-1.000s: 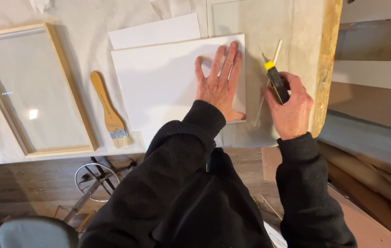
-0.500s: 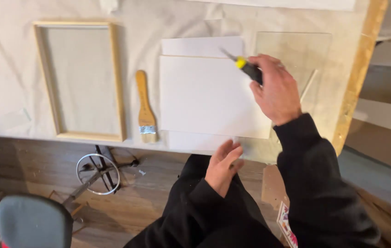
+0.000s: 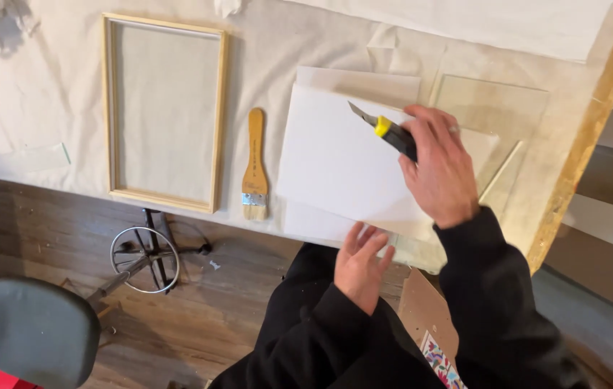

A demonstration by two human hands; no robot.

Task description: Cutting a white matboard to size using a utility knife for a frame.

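Note:
My right hand (image 3: 437,164) grips a yellow and black utility knife (image 3: 385,130) with its blade out, held over a white sheet of board (image 3: 335,158) on the cloth-covered table (image 3: 263,57). A second white sheet (image 3: 364,83) lies under the first, sticking out at its far edge. My left hand (image 3: 360,263) is below the table's near edge, fingers spread, touching the underside of the overhanging white sheet. Both arms wear black sleeves.
A wooden-handled paintbrush (image 3: 254,166) lies left of the sheets. A pale wooden frame (image 3: 166,112) lies further left. A clear glass pane (image 3: 493,108) rests at the right. A stool (image 3: 36,331) and metal ring base (image 3: 144,259) stand on the wooden floor.
My left hand left the top of the white sheet and dropped below the table edge. My right hand carried the knife left, over the sheet. The view shifted left.

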